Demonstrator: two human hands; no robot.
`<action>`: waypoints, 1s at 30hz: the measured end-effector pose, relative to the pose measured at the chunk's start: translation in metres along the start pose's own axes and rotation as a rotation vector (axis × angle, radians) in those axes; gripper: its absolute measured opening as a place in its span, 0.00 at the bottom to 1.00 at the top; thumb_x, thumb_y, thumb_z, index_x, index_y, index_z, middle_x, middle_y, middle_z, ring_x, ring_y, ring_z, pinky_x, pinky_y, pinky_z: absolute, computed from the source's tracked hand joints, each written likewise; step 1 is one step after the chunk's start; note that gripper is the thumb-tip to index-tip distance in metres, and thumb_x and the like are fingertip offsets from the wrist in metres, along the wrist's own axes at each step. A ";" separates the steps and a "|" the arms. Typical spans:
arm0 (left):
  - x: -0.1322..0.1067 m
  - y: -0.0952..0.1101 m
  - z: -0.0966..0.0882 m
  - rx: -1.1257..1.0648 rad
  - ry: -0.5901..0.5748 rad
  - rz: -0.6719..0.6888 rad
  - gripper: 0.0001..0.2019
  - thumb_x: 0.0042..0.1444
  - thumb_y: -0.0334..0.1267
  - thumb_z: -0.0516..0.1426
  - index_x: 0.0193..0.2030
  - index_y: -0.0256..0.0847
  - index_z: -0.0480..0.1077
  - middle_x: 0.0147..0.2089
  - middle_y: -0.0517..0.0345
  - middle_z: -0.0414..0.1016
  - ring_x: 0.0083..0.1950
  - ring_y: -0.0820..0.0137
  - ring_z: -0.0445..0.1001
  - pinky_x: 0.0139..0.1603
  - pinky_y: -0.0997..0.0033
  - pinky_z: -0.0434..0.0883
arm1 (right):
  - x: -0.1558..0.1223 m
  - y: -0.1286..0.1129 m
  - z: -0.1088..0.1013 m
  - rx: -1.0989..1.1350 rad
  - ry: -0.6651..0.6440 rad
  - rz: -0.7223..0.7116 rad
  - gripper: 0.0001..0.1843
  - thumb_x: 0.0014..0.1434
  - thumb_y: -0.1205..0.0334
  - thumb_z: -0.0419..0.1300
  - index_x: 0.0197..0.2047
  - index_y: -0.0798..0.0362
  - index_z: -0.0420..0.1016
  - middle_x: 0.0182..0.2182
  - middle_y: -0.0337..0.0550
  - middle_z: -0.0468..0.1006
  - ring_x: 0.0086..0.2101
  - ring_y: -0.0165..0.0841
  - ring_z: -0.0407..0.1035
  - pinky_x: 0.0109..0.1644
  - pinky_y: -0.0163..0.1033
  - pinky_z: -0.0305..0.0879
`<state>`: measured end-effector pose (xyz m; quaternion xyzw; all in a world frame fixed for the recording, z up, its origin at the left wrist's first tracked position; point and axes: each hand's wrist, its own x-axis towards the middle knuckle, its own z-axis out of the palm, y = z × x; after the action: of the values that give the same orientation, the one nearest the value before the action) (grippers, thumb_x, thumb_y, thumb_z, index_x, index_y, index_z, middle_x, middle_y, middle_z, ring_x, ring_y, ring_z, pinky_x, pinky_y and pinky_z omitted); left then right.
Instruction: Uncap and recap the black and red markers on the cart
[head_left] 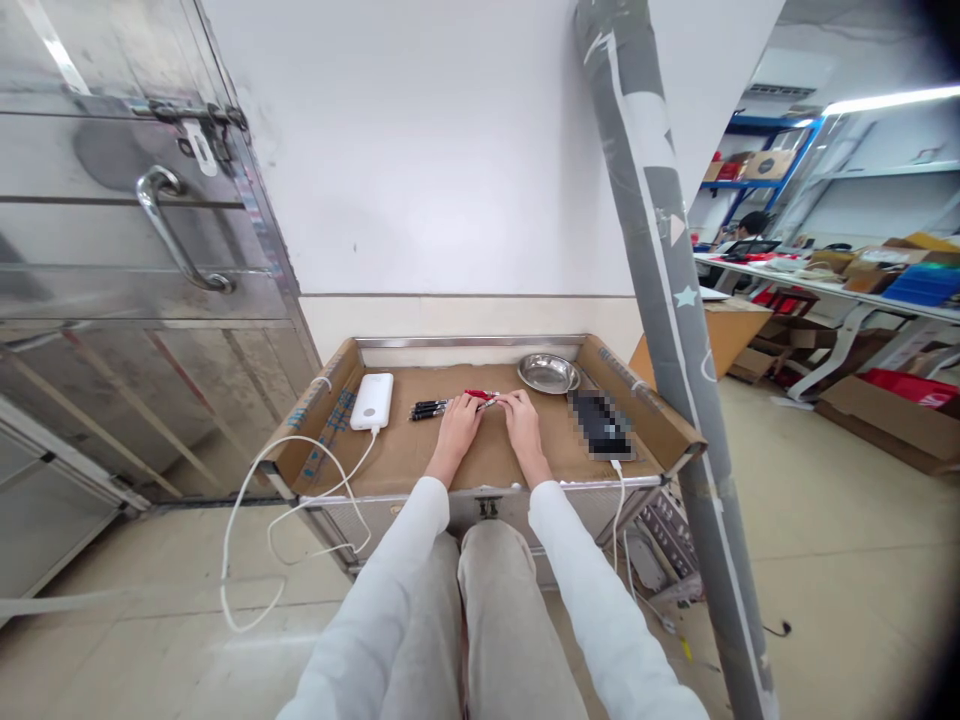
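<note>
My left hand (459, 418) and my right hand (520, 416) rest on a cardboard-lined tray table (420, 455), fingers curled and nearly meeting. Between the fingertips lies a thin pen (487, 403), and both hands pinch it. A red pen (480, 394) lies just behind it. A small bunch of black pens (428, 409) lies left of my left hand. My knees in beige trousers are under the table's front edge.
A white power bank (373, 401) with a white cable (255, 520) looping to the floor lies at left. A steel dish (548, 373) and a blurred dark device (600, 424) lie at right. A grey wrapped post (667, 300) stands right; a steel door (112, 250) stands left.
</note>
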<state>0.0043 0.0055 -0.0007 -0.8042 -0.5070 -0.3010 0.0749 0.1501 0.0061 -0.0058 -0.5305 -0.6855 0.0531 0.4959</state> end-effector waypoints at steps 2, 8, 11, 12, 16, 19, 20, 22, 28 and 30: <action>-0.001 0.001 -0.001 -0.001 0.015 -0.001 0.10 0.64 0.37 0.49 0.48 0.40 0.67 0.48 0.52 0.72 0.48 0.64 0.69 0.50 0.64 0.64 | 0.000 0.000 0.000 0.003 0.021 0.005 0.21 0.66 0.59 0.44 0.41 0.53 0.78 0.38 0.47 0.71 0.36 0.34 0.68 0.46 0.39 0.65; 0.000 0.000 -0.001 -0.092 0.067 0.036 0.09 0.64 0.35 0.49 0.48 0.41 0.66 0.47 0.52 0.72 0.47 0.65 0.70 0.50 0.63 0.66 | 0.001 0.000 0.001 0.094 -0.006 -0.051 0.18 0.65 0.61 0.45 0.45 0.53 0.76 0.41 0.49 0.74 0.42 0.35 0.70 0.52 0.41 0.65; -0.001 0.000 -0.001 -0.169 0.104 0.013 0.09 0.64 0.35 0.48 0.48 0.40 0.66 0.46 0.51 0.72 0.47 0.66 0.71 0.50 0.64 0.67 | 0.000 -0.006 0.001 0.179 -0.128 -0.151 0.20 0.63 0.64 0.47 0.56 0.52 0.68 0.51 0.49 0.73 0.51 0.34 0.67 0.59 0.41 0.62; -0.002 0.000 -0.001 -0.190 0.120 -0.012 0.09 0.65 0.35 0.48 0.48 0.40 0.66 0.45 0.51 0.72 0.47 0.66 0.71 0.50 0.64 0.68 | 0.000 -0.008 0.001 0.183 -0.170 -0.163 0.23 0.63 0.65 0.47 0.61 0.51 0.63 0.55 0.48 0.70 0.54 0.34 0.65 0.60 0.41 0.61; -0.007 0.002 -0.010 -0.134 0.212 -0.184 0.11 0.65 0.37 0.47 0.50 0.39 0.65 0.46 0.50 0.71 0.47 0.65 0.71 0.50 0.64 0.68 | -0.002 -0.012 0.003 0.074 -0.182 -0.133 0.31 0.62 0.65 0.47 0.68 0.51 0.47 0.63 0.48 0.60 0.61 0.34 0.56 0.64 0.44 0.55; -0.012 0.004 -0.019 0.072 0.232 -0.331 0.11 0.65 0.37 0.47 0.48 0.37 0.66 0.45 0.47 0.71 0.47 0.60 0.69 0.50 0.58 0.67 | -0.003 -0.008 0.006 -0.082 -0.173 -0.116 0.28 0.63 0.65 0.45 0.66 0.55 0.55 0.64 0.50 0.59 0.63 0.36 0.52 0.67 0.47 0.50; -0.015 0.004 -0.021 0.137 0.221 -0.371 0.11 0.64 0.36 0.47 0.48 0.36 0.67 0.44 0.46 0.71 0.46 0.59 0.69 0.50 0.57 0.67 | -0.003 -0.006 0.008 -0.133 -0.179 -0.111 0.26 0.63 0.65 0.44 0.64 0.56 0.59 0.63 0.52 0.60 0.64 0.36 0.51 0.67 0.47 0.49; -0.019 0.005 -0.023 0.227 0.185 -0.434 0.11 0.64 0.34 0.46 0.47 0.35 0.67 0.44 0.45 0.70 0.46 0.58 0.68 0.48 0.57 0.67 | -0.003 -0.003 0.010 -0.214 -0.185 -0.098 0.24 0.64 0.65 0.44 0.61 0.57 0.64 0.62 0.53 0.61 0.63 0.38 0.52 0.67 0.47 0.50; -0.028 0.005 -0.020 0.258 0.123 -0.503 0.14 0.61 0.24 0.41 0.43 0.31 0.65 0.44 0.40 0.68 0.46 0.59 0.68 0.48 0.59 0.67 | -0.004 0.003 0.014 -0.323 -0.177 -0.054 0.22 0.64 0.64 0.46 0.59 0.52 0.67 0.62 0.53 0.60 0.62 0.41 0.52 0.63 0.51 0.54; -0.028 0.004 -0.018 0.210 0.145 -0.486 0.14 0.60 0.23 0.39 0.43 0.31 0.65 0.44 0.39 0.67 0.47 0.58 0.68 0.48 0.57 0.67 | -0.004 0.004 0.015 -0.343 -0.185 -0.039 0.21 0.64 0.64 0.47 0.58 0.52 0.67 0.62 0.53 0.60 0.62 0.41 0.52 0.62 0.52 0.54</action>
<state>-0.0084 -0.0255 -0.0014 -0.6233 -0.7067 -0.3127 0.1194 0.1414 0.0119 -0.0184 -0.5868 -0.7372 -0.0256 0.3340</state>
